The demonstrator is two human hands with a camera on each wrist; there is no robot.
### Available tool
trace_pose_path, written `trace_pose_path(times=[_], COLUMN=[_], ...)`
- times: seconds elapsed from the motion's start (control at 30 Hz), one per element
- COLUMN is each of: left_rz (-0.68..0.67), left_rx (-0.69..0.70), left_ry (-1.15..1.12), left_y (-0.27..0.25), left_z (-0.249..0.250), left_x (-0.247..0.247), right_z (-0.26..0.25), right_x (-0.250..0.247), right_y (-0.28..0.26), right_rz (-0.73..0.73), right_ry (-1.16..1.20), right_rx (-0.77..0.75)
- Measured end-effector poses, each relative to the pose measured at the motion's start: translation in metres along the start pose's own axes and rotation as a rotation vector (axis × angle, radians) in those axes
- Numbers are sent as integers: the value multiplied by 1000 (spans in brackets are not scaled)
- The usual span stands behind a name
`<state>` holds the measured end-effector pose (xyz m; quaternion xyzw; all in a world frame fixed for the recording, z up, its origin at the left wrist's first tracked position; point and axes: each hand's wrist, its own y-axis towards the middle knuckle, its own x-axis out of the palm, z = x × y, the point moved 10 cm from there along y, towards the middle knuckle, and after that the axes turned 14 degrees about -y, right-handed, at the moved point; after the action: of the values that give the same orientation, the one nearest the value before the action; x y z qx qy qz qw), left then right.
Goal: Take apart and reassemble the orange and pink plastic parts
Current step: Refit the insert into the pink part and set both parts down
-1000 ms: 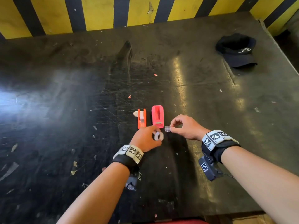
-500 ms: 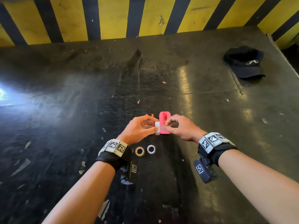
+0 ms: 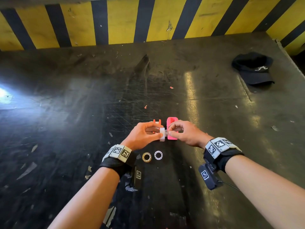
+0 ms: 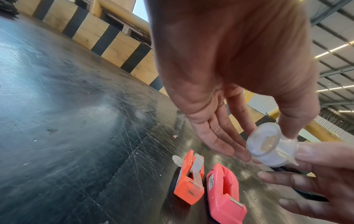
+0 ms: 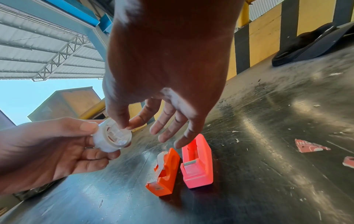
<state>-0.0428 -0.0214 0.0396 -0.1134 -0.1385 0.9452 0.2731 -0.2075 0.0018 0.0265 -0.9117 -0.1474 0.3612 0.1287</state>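
Holding a white translucent tape roll (image 3: pixel 162 134) in mid-air between both hands, just above and on the near side of the two dispensers. Left hand (image 3: pixel 143 135) pinching the roll's rim, thumb on top and fingers curled beneath, hub axis running roughly left to right toward the other hand. Right hand (image 3: pixel 186 133) meeting it from the opposite face, thumb and forefinger closed on a small clear core piece (image 5: pixel 119 133) at the roll's open centre, the remaining fingers (image 5: pixel 172 121) spread loose and apart over the dispensers. Judging from this, the core insert going into or coming out of the hub, so the move turning on keeping the insert's axis in line with the bore; any tilt likely to jam it. Lying directly below and beyond the hands, the pink dispenser (image 4: pixel 224 195) with its cradle slot empty, long axis pointing away from the person, nearer the right hand. Sitting just beside it on the left, parallel, not clearly touching, the orange dispenser (image 4: pixel 188 178), white tape showing in its slot. Resting nearer the person on the dark scratched surface (image 3: pixel 66 129), a brass-coloured ring (image 3: pixel 146 157) and a white ring (image 3: pixel 158 155) side by side. Lying well apart at the far right, a black cap (image 3: pixel 253 68).
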Motion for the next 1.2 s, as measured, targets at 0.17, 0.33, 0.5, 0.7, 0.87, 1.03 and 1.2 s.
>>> trace_pose_path(times=[0.17,0.33,0.5,0.7,0.87,1.03,1.2], left_rz=[-2,-1,-9,-2,39,36,35], left_rx=[-14,-15,-11,-5,25,21,15], left_ry=[-46,-65,-70,-53,-21,26,73], left_y=[0,1,5,8,13,20,20], left_z=[0,5,8,7,3,-4,-9], left_x=[1,4,7,7,1,-3,-5], right_z=[0,-2,-6,-2,32,65,77], right_x=[1,0,-1,-2,0,20,32], right_y=[0,-1,-1,1,19,35,52], right_rz=[-7,-26,-29,-29,7,-107,-27], right_ry=[27,39,43,43,-198,-501,-586], right_rx=[14,28,35,67,134,173,174])
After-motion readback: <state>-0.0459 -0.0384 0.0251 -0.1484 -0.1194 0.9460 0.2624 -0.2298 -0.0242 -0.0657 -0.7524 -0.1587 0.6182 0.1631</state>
